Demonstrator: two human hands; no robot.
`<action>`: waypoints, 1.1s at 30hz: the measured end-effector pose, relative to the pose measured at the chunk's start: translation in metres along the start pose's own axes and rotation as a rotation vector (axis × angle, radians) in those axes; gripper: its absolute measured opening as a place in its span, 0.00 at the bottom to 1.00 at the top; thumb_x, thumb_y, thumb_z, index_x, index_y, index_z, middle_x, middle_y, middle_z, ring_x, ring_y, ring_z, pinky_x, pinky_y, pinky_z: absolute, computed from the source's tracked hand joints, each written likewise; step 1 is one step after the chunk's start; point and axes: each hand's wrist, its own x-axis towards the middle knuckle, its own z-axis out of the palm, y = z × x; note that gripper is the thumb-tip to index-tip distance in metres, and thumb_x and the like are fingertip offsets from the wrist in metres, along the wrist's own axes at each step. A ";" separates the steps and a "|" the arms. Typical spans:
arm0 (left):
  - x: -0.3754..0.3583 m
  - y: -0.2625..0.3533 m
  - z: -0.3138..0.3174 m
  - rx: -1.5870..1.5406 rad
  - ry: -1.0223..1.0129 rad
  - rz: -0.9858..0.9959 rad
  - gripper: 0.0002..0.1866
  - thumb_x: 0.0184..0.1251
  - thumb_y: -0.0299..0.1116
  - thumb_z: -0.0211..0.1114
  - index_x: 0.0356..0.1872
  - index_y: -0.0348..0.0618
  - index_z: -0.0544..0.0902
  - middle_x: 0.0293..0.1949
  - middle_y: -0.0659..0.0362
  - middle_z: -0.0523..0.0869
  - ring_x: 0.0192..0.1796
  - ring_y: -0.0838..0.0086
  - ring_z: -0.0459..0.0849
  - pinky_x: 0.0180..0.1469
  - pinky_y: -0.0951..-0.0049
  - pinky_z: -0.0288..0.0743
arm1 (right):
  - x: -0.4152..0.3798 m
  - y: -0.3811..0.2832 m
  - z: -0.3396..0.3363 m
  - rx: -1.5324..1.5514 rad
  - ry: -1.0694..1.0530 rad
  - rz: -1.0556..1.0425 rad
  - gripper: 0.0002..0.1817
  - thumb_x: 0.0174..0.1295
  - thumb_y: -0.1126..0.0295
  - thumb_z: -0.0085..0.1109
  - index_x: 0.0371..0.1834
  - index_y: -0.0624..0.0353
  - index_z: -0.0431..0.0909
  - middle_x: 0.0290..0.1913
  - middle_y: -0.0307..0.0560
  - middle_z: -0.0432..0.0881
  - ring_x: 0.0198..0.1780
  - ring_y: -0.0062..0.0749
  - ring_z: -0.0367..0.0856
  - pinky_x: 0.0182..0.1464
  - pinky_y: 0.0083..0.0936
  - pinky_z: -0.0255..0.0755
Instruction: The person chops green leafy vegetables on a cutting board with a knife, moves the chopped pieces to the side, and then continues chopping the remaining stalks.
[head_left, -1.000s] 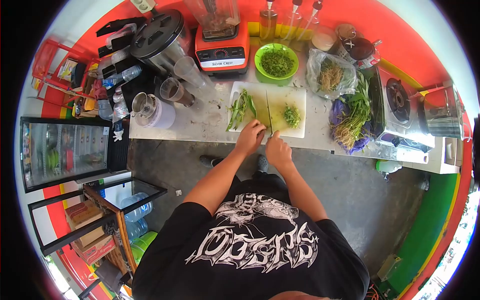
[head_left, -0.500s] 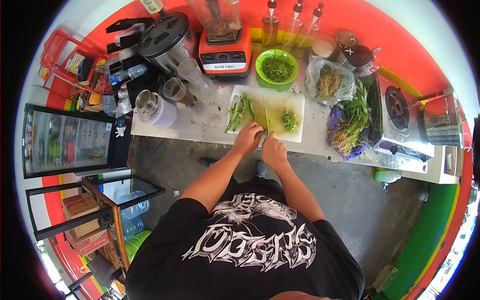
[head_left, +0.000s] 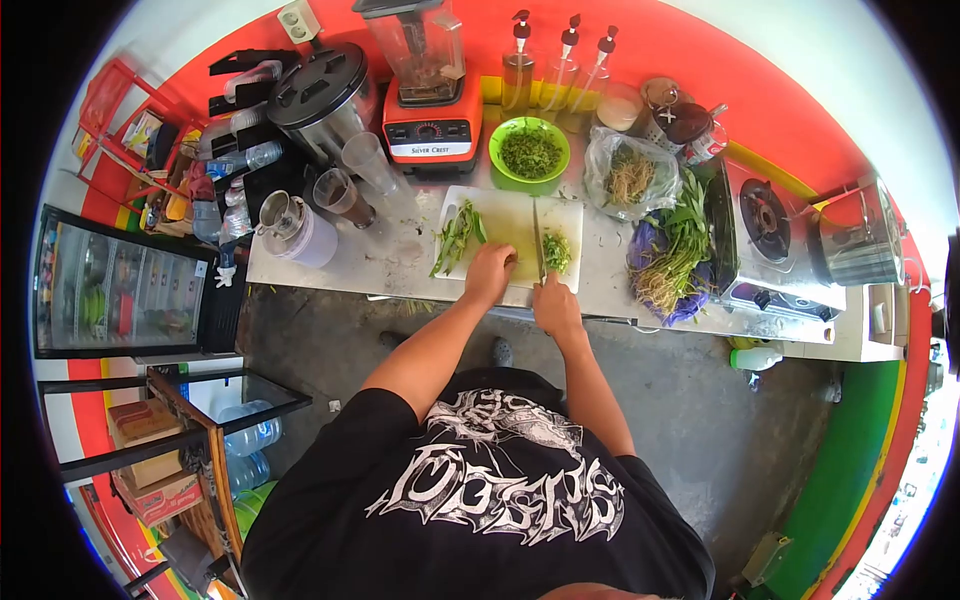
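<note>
Gripping a long, narrow metal-bladed knife [head_left: 538, 232] on a rectangular white cutting board [head_left: 515, 210]

Right hand [head_left: 557, 306]: clenched around the knife handle, which the fingers largely cover. The hand is at the near edge of the board.

Left hand [head_left: 490, 272]: fingers curled inward at the near side of the board, left of the blade. Whether the fingertips pinch anything cannot be determined from this view.

Alignment: the knife's long axis runs almost straight away from the person, tip toward the far edge of the board. The right hand is the nearer hand, being on the handle; a visible gap separates the left hand from the blade.

Material on the board: a small pile of chopped bright green leaves [head_left: 557, 253] lies immediately right of the blade, forward of the right hand. Whether pile and blade touch is unclear. A loose bunch of long green leafy stems [head_left: 460, 237] lies at the left, forward and left of the left hand.

Surroundings: a round bright green bowl [head_left: 565, 151] containing finely cut greens stands beyond the board. Rooted leafy green bundles [head_left: 675, 255] lie to the right, on purple plastic [head_left: 697, 303].
</note>
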 end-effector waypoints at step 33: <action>-0.017 -0.009 -0.008 0.002 0.049 0.105 0.06 0.64 0.21 0.63 0.38 0.38 0.88 0.41 0.54 0.86 0.48 0.52 0.82 0.52 0.56 0.76 | 0.009 -0.041 0.012 -0.193 -0.133 -0.032 0.16 0.70 0.67 0.50 0.51 0.70 0.67 0.42 0.71 0.87 0.48 0.67 0.88 0.52 0.52 0.81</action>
